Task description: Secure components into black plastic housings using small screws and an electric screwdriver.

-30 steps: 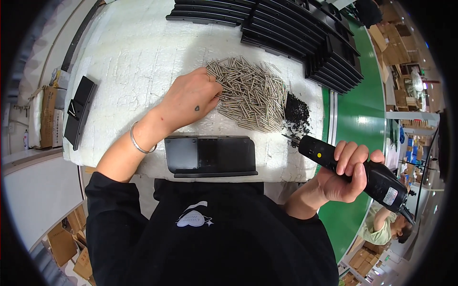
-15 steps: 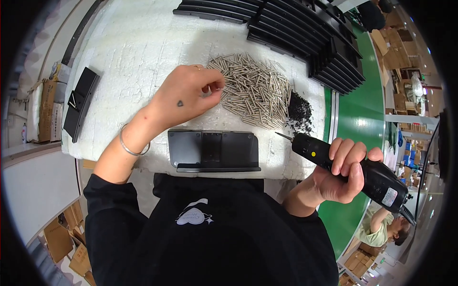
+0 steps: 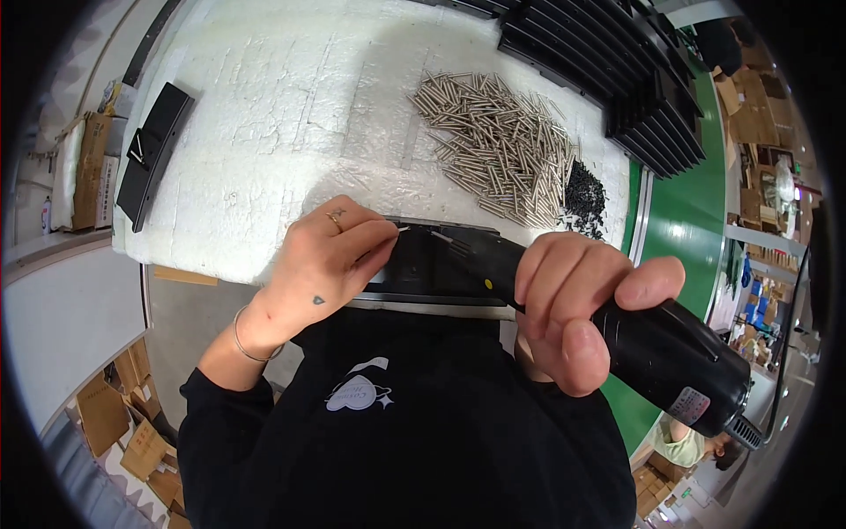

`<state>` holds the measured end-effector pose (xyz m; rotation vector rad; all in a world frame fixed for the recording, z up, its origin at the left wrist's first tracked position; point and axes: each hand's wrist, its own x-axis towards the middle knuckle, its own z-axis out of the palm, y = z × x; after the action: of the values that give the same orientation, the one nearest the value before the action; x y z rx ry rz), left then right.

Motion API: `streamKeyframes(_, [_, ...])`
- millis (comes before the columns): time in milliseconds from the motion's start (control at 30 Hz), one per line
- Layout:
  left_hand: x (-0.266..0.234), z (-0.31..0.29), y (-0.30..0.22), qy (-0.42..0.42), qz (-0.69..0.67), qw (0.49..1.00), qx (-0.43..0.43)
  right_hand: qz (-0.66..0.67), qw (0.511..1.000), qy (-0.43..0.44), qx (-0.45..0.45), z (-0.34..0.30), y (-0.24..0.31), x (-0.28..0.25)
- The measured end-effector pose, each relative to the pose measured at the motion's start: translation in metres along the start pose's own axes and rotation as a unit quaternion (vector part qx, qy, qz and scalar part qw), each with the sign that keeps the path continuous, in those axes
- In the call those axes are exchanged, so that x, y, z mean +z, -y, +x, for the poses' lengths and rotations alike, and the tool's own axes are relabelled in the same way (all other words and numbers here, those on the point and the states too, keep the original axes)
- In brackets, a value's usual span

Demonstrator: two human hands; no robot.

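Note:
A black panel (image 3: 410,269) lies at the table's near edge, in front of me and partly covered by my hands. My left hand (image 3: 328,257) is closed in a pinch over its far edge, with the pale end of a small metal pin (image 3: 403,229) showing at the fingertips. Wrapped round a black electric screwdriver (image 3: 674,357), my right hand (image 3: 577,304) holds it tilted, bit pointing left. The bit tip is over the panel's far edge, a little right of the pin; I cannot tell whether it touches.
Behind the panel lies a heap of silver pins (image 3: 498,150), with a pile of small black screws (image 3: 586,201) at its right. Stacked black panels (image 3: 599,62) fill the far right. A single black part (image 3: 155,167) rests at the left on the white foam tabletop (image 3: 256,115).
My left hand has moved from the pin heap back toward me, to the panel. My right hand has brought the screwdriver left, its bit now over the panel's far edge.

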<state>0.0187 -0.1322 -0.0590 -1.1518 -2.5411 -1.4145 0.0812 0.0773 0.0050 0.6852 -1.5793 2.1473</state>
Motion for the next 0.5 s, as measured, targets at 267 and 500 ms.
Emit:
streamKeyframes(267, [0.002, 0.001, -0.002, -0.008, -0.025, 0.999, -0.024, -0.005, 0.999, 0.024, 0.027, 0.003, -0.006, 0.005])
streamKeyframes(500, [0.0, 0.0, -0.001, -0.011, -0.034, 0.999, -0.031, 0.001, 0.998, 0.054, 0.033, 0.005, -0.012, 0.003])
